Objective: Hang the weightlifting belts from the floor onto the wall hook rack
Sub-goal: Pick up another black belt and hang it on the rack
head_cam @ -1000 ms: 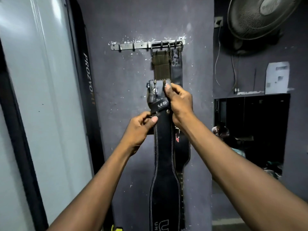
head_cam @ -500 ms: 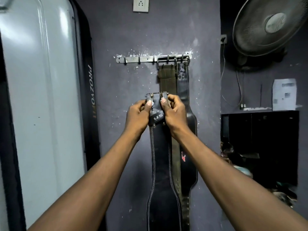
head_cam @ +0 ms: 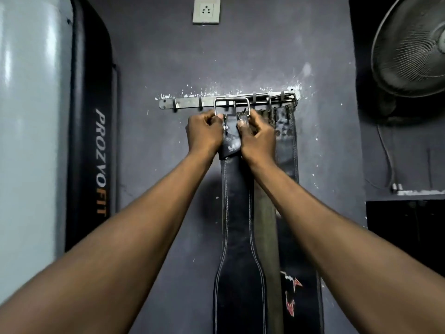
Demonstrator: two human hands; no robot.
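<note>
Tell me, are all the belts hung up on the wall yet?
Nearly. Two belts already hang from the hook rack: an olive belt and a worn black belt. The left hand and right hand hold a stitched black belt with its buckle raised to the hooks; whether it has caught is unclear. The floor is out of view.

A metal wall hook rack (head_cam: 192, 102) is fixed level on the grey wall. Toward its right end hang an olive belt (head_cam: 265, 213) and a dark belt with red marks (head_cam: 286, 145). A black stitched belt's buckle (head_cam: 231, 103) overlaps the rack's middle.
</note>
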